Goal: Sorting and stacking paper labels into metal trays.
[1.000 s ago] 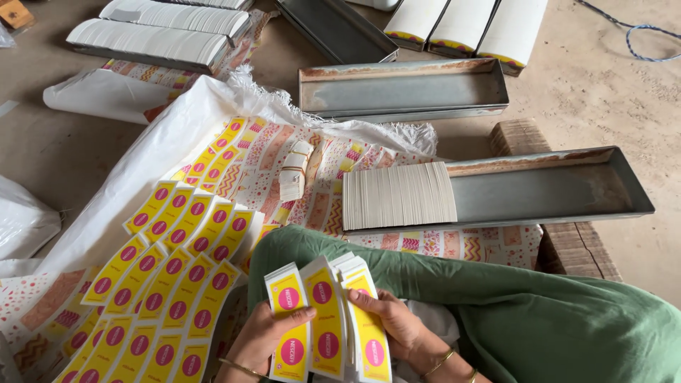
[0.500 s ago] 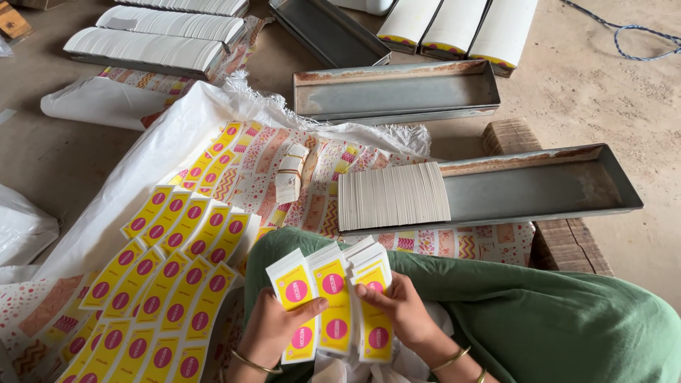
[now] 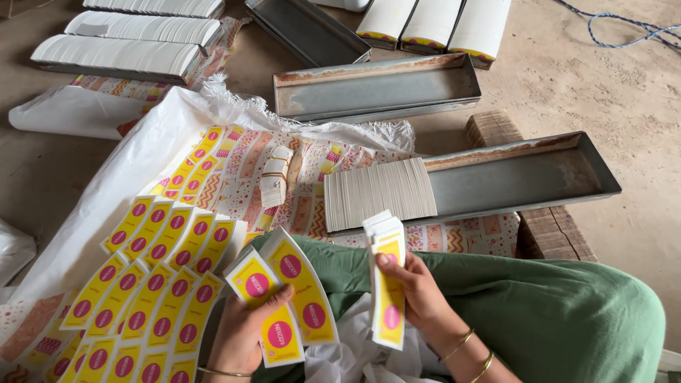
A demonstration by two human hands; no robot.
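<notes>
Left hand fingers clamped on two yellow cards; right hand fingers clamped on card stack.

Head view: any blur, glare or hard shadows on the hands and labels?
Head view: soft, even daylight with no hard shadows; left hand and right hand sharp, as are the yellow labels they hold; no glare on the metal trays, only a dull sheen; slight wide-angle stretch toward the edges.
</notes>
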